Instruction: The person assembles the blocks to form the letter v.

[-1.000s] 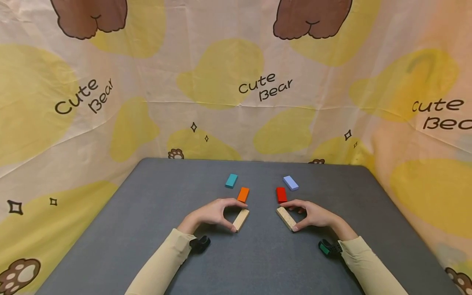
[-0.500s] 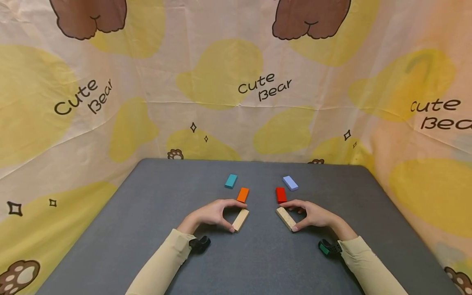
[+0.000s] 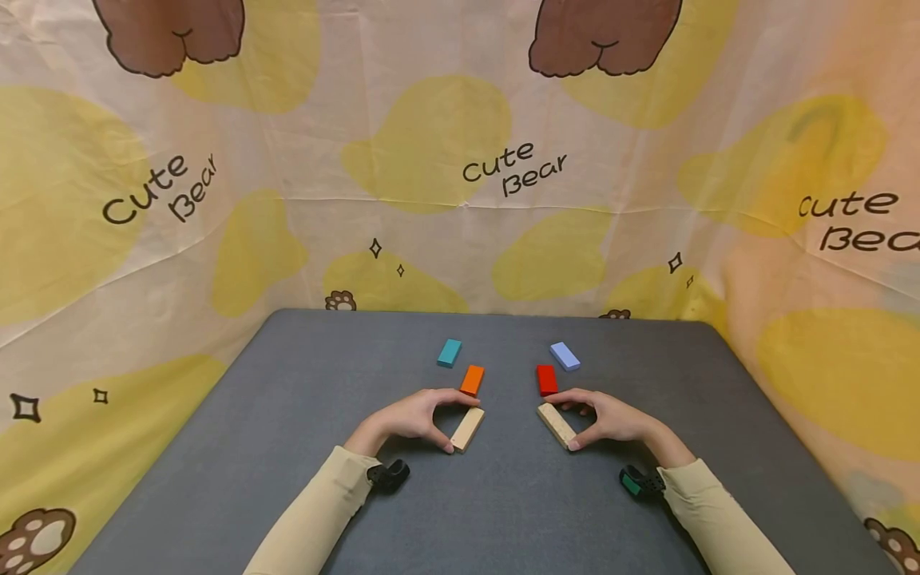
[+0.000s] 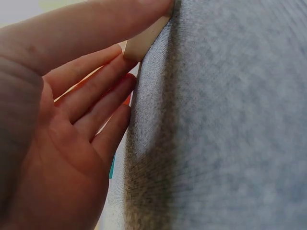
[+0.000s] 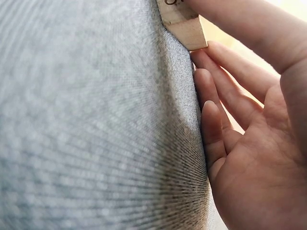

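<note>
In the head view my left hand holds a plain wooden block by its ends, thumb at the near end and fingertips at the far end. Mirroring it, my right hand grips a second plain wooden block in the same way. Both blocks lie slanted on the dark grey table, a gap between them. The left wrist view shows part of a pale block past the thumb. Dark marking shows on the block in the right wrist view, partly covered by the thumb.
Just beyond the left fingertips lies an orange block, with a teal block farther back. A red block and a light blue block lie beyond the right fingertips. A printed cloth hangs behind the table.
</note>
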`<state>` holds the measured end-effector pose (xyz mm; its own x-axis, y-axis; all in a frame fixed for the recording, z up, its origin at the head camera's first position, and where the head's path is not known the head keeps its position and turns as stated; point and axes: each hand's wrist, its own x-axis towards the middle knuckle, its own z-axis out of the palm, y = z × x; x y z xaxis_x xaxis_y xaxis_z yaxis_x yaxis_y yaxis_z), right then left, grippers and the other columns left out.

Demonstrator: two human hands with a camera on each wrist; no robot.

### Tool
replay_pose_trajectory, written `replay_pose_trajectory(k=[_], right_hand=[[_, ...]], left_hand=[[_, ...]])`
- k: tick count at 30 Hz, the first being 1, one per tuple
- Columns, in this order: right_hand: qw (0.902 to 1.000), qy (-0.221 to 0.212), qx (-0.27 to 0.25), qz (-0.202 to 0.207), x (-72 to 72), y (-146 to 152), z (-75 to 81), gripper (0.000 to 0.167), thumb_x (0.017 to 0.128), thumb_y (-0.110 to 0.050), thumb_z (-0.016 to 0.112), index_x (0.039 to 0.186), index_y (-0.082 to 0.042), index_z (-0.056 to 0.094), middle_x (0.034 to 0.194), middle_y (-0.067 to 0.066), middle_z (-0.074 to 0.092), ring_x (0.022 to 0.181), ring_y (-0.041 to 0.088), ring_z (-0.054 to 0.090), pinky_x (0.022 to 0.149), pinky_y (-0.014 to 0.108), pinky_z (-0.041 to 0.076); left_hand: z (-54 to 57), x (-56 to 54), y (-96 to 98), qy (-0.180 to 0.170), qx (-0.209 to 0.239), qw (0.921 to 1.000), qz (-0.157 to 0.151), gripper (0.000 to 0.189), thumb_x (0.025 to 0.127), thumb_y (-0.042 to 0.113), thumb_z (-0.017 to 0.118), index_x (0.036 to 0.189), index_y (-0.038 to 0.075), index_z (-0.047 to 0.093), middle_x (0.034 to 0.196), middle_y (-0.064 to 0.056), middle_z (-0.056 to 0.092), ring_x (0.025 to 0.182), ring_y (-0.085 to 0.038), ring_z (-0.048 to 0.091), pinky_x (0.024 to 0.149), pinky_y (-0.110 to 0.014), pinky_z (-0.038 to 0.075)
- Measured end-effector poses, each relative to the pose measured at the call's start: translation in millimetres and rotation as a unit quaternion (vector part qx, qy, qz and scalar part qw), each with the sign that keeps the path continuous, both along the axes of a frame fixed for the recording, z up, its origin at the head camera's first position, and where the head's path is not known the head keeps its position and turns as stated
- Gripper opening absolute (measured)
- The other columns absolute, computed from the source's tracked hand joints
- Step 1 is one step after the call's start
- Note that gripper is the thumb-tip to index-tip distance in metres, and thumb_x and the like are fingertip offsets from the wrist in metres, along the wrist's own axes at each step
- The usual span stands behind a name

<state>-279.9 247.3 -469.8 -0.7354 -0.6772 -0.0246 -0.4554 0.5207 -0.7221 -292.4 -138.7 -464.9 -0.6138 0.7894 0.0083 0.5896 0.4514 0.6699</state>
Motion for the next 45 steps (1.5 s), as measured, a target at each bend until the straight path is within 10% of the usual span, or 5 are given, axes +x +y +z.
replay_pose_trajectory(k=[45], right_hand=[[0.9999,-0.006,-0.008,0.007,2.1,-1.0,4.4,0.076,0.074,-0.036,0.08,0.14,-0.019,0.046,0.136,0.0,0.05,0.115,0.019,0.049,0.092,0.027,0.04]], left_hand=[[3.3,7.4,1.6,0.0,0.021,0.9997,0.01,0.08,0.066,0.024,0.086,0.137,0.018,0.051,0.13,0.006,0.05,0.119,-0.015,0.046,0.105,-0.037,0.035]])
